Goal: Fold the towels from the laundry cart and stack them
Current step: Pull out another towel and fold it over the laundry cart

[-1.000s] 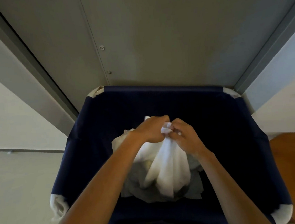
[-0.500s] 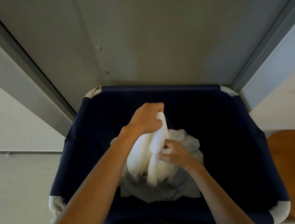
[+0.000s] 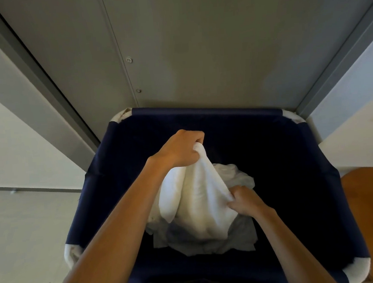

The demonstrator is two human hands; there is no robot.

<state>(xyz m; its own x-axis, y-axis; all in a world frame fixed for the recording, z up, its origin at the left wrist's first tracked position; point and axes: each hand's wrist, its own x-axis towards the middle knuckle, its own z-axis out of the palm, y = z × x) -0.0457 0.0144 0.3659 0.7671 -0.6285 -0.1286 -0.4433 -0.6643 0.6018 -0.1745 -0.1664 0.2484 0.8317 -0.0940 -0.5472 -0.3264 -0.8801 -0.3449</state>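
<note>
Hanging limp over the cart, a towel is gripped at its far end by the left hand and pinched nearer by the right hand; seemingly soft, light, best held at corners.

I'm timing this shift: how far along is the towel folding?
Done: no folded stack is in view. In hand: the left hand and right hand grip one white towel over the navy cart. Left: folding it, plus the pale laundry at the cart's bottom.
</note>
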